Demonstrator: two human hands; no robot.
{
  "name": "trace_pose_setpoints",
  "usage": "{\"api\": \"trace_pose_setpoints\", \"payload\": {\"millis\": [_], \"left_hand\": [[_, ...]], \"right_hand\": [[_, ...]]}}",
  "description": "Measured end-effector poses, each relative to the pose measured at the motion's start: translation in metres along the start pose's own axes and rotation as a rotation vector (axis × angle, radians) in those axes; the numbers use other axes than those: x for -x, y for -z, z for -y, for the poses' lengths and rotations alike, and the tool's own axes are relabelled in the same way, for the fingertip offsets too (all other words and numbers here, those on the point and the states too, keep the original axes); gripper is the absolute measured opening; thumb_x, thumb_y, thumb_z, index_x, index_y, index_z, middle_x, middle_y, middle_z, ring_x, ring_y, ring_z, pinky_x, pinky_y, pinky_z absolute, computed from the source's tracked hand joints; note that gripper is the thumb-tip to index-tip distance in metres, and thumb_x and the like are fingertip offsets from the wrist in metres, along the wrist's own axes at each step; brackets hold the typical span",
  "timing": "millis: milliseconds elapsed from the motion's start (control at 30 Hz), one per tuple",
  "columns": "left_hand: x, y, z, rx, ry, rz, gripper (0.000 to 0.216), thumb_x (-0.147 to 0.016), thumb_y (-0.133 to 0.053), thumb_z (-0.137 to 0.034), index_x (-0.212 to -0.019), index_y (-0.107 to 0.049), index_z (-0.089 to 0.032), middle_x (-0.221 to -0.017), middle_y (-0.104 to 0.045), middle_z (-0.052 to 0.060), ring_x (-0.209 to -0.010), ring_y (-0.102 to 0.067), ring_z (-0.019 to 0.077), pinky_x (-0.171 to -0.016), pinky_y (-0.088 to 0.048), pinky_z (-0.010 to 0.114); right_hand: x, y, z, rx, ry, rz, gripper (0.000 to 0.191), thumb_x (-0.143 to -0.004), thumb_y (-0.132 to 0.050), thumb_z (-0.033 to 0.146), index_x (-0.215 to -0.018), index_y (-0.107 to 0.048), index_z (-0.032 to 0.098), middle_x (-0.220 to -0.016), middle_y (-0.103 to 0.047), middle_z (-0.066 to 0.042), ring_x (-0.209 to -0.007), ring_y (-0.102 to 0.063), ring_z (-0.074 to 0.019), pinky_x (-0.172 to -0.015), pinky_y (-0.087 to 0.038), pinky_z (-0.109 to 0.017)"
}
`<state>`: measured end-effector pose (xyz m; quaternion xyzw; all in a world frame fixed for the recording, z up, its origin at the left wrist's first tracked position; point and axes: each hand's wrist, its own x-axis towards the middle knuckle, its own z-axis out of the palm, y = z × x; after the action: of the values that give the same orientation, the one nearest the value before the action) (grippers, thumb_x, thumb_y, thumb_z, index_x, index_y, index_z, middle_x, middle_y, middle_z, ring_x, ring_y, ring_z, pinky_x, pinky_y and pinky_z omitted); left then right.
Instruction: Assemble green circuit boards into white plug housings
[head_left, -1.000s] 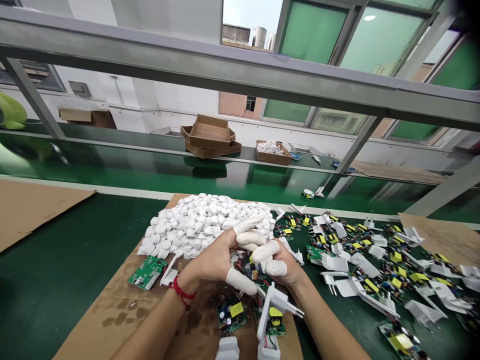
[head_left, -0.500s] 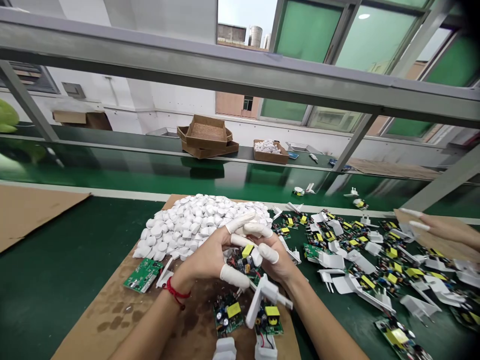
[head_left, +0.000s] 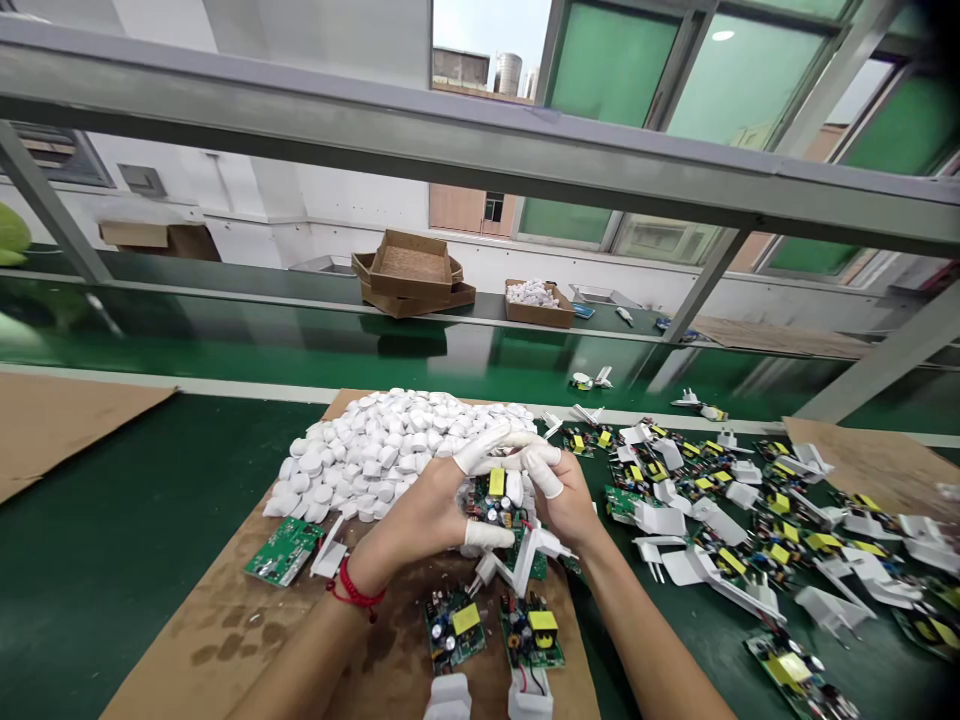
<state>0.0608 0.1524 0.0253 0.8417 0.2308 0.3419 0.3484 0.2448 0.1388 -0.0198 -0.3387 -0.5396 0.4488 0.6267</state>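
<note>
My left hand (head_left: 424, 515) and my right hand (head_left: 562, 500) meet over the brown cardboard sheet (head_left: 225, 630), both wearing white finger cots. Between them they hold a small green circuit board (head_left: 495, 500) with a yellow transformer, tilted up toward me. A white plug housing (head_left: 536, 550) with two pins hangs just below the board, joined to it. A pile of white plastic caps (head_left: 390, 450) lies right behind my hands. Two more circuit boards (head_left: 495, 625) lie flat on the cardboard in front of me.
Several boards and white plug housings (head_left: 712, 500) are scattered to the right on the green mat. A lone green board (head_left: 283, 550) lies left of my hands. Beyond runs a green conveyor belt (head_left: 300, 345) carrying parts, with cardboard trays (head_left: 412, 270) on the far shelf.
My hands have turned the board upright and drawn it closer together. The plug housing has swung down under it. Another person's hand at the right edge has gone from view.
</note>
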Motion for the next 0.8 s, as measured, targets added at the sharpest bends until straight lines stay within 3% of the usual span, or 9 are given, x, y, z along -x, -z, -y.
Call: {"api": "trace_pose_setpoints", "payload": {"millis": [133,300,433,533,633,700,800], "left_hand": [[0.0,-0.002,0.004,0.151,0.026,0.021,0.096,-0.061,-0.086,-0.022,-0.144,-0.039,-0.023,-0.131,-0.06,0.009,-0.122,-0.054,0.0306,-0.106,-0.041,0.037],[-0.005,-0.001,0.02,0.655,0.154,-0.227,0.102,-0.059,-0.087,-0.027,-0.146,-0.035,-0.022,-0.13,-0.059,0.013,-0.118,-0.056,0.0301,-0.097,-0.05,0.036],[-0.009,0.004,0.026,0.732,0.118,-0.363,0.097,-0.062,-0.085,-0.032,-0.145,-0.035,-0.024,-0.132,-0.056,0.012,-0.12,-0.055,0.0277,-0.102,-0.046,0.035],[-0.009,0.004,0.024,0.777,0.121,-0.398,0.086,-0.059,-0.087,-0.027,-0.136,-0.048,-0.022,-0.129,-0.06,0.011,-0.122,-0.053,0.028,-0.104,-0.044,0.034],[-0.01,0.002,0.021,0.82,0.151,-0.41,0.069,-0.051,-0.089,-0.017,-0.116,-0.065,-0.017,-0.117,-0.066,0.012,-0.12,-0.054,0.0308,-0.103,-0.044,0.035],[-0.01,0.0,0.02,0.852,0.179,-0.433,0.059,-0.046,-0.09,-0.012,-0.102,-0.071,-0.014,-0.107,-0.07,0.012,-0.116,-0.057,0.0319,-0.102,-0.046,0.036],[-0.011,0.0,0.021,0.914,0.232,-0.52,0.047,-0.048,-0.09,-0.013,-0.091,-0.071,-0.013,-0.09,-0.073,0.009,-0.104,-0.063,0.0288,-0.096,-0.049,0.034]], "right_hand": [[0.0,-0.003,0.001,-0.039,-0.034,-0.005,0.026,-0.076,-0.069,0.049,-0.079,-0.076,0.024,-0.076,-0.071,-0.005,-0.086,-0.065,-0.0245,-0.08,-0.051,-0.037],[0.0,-0.012,0.002,-0.09,-0.075,-0.066,0.039,-0.074,-0.065,0.06,-0.093,-0.075,0.028,-0.095,-0.072,-0.006,-0.092,-0.065,-0.0239,-0.085,-0.05,-0.038],[-0.002,-0.011,0.0,-0.068,-0.061,-0.134,0.036,-0.072,-0.071,0.051,-0.101,-0.073,0.029,-0.111,-0.069,-0.004,-0.1,-0.061,-0.0222,-0.09,-0.046,-0.035],[-0.005,-0.006,-0.003,-0.033,-0.061,-0.171,0.032,-0.069,-0.074,0.041,-0.098,-0.074,0.027,-0.106,-0.071,-0.004,-0.092,-0.061,-0.0211,-0.085,-0.047,-0.034],[-0.008,-0.004,-0.005,0.001,-0.065,-0.187,0.022,-0.068,-0.073,0.04,-0.081,-0.075,0.023,-0.09,-0.073,-0.005,-0.086,-0.062,-0.0218,-0.084,-0.046,-0.036],[-0.009,-0.003,-0.005,0.025,-0.067,-0.192,0.02,-0.067,-0.073,0.04,-0.072,-0.074,0.021,-0.084,-0.073,-0.005,-0.084,-0.062,-0.0221,-0.087,-0.045,-0.036],[-0.011,-0.002,-0.006,0.049,-0.075,-0.207,0.022,-0.066,-0.072,0.041,-0.073,-0.075,0.02,-0.081,-0.073,-0.006,-0.08,-0.062,-0.0221,-0.081,-0.046,-0.035]]}}
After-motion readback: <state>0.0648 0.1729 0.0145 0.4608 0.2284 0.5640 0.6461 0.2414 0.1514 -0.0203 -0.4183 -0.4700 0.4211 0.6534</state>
